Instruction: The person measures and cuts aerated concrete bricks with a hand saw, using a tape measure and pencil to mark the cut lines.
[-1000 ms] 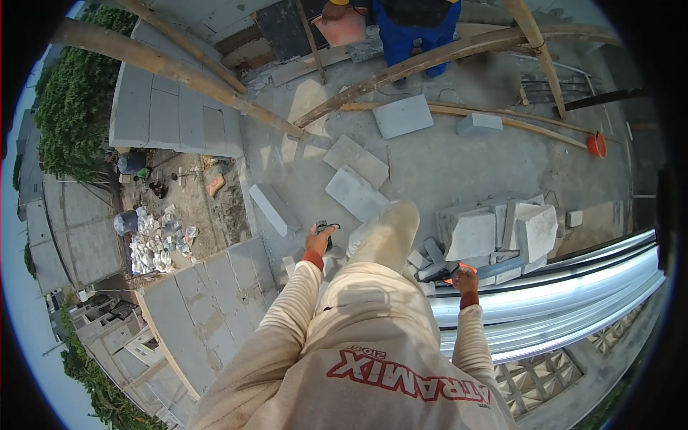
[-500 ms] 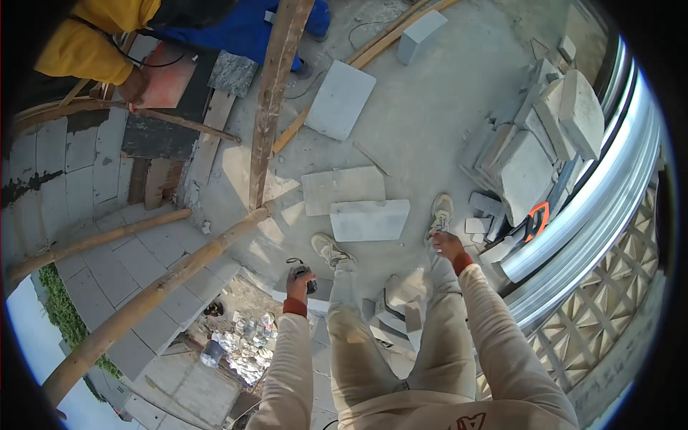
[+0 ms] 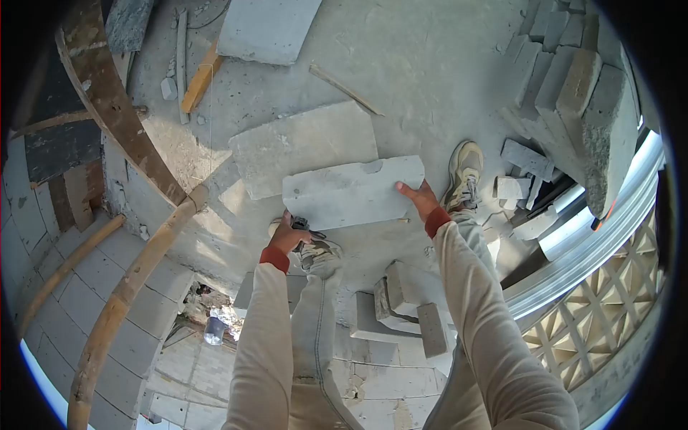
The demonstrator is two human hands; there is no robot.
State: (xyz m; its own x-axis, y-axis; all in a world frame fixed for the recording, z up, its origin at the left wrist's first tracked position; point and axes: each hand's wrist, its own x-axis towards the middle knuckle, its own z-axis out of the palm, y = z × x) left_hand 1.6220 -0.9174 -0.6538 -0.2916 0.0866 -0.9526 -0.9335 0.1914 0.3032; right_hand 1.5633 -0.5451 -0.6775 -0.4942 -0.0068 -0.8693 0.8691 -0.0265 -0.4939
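Observation:
A pale grey block (image 3: 355,192) lies across in front of my feet, its long near face turned to me. My right hand (image 3: 423,201) grips its right end, thumb on the top and the other fingers mostly hidden behind that end. At the block's near left corner, my left hand (image 3: 288,235) is closed round a small dark tape measure (image 3: 301,224) with a strap, its thumb tip touching the block. Underneath and beyond lies a wider flat slab (image 3: 304,143), partly covered by the block.
Blocks are stacked (image 3: 566,86) at the right, beside long shiny metal profiles (image 3: 588,251). Cut blocks (image 3: 401,294) stand between my legs. Wooden poles (image 3: 129,287) slant along the left edge. A thin stick (image 3: 347,89) and a large slab (image 3: 269,29) lie farther off.
I have bent lower, and the view is closer to the floor. Both hands have come down to the block, and the right one has taken hold of its end. The co-worker has left the view.

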